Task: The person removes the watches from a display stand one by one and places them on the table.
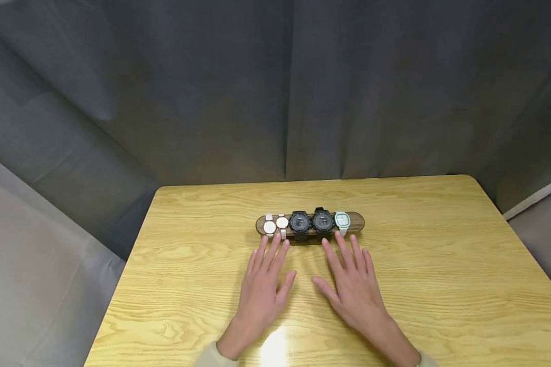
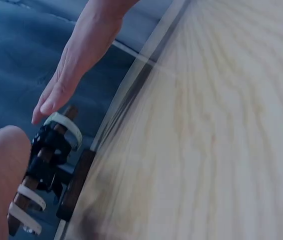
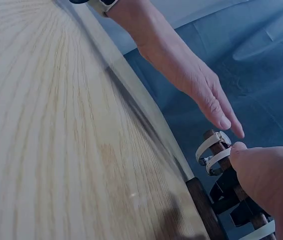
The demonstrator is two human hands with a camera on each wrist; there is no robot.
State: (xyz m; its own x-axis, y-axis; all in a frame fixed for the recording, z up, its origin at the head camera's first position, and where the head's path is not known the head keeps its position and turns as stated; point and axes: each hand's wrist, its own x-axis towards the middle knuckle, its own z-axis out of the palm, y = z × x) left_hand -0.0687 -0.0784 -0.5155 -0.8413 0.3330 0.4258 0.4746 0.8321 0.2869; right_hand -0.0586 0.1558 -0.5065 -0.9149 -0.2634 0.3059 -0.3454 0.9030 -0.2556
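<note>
A dark wooden watch stand (image 1: 357, 222) carries a row of watches across its bar. From the left come a white-strapped watch (image 1: 269, 227), a second pale watch (image 1: 282, 222), a black digital watch (image 1: 300, 222), another black watch (image 1: 323, 221) and a mint-green square watch (image 1: 342, 219). My left hand (image 1: 263, 295) is spread flat in front of the two pale watches, fingertips at the stand's near edge. Fingers straight, my right hand (image 1: 355, 295) reaches toward the black and mint watches. Both hands hold nothing. In the right wrist view the stand's base (image 3: 204, 207) rests on the table.
The stand sits toward the back of a light wood-grain table (image 1: 188, 265). Grey curtains (image 1: 220, 92) hang behind the table's back edge and along its left side. A bright reflection shows on the tabletop between the forearms.
</note>
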